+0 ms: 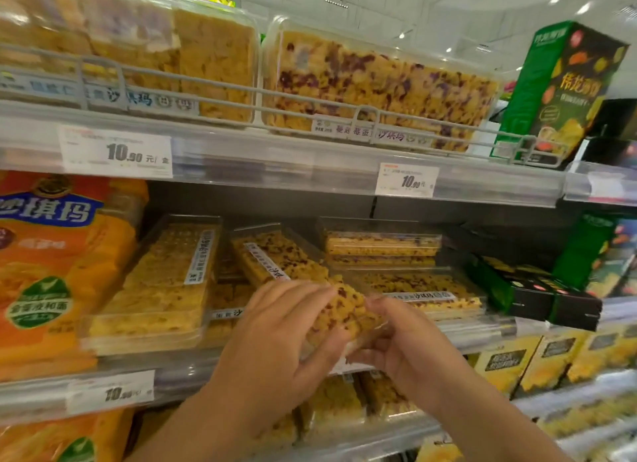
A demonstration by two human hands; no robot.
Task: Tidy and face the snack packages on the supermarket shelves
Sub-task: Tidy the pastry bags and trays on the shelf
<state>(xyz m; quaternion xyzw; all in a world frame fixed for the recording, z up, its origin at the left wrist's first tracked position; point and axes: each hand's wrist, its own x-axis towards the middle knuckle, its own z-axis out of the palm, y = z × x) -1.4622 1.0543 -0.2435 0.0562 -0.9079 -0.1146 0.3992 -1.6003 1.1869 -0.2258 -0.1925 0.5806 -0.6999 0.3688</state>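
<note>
My two hands, left hand (275,327) and right hand (400,341), each grip pinching one cranberry snack box (296,265) on the middle shelf (482,334); two price tags (115,151) hang above.

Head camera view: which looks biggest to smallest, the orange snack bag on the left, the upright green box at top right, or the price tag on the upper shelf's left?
1. Orange snack bag, though it is nearest the camera and cut off by the frame.
2. Upright green box.
3. Price tag, clearly smallest.
</note>
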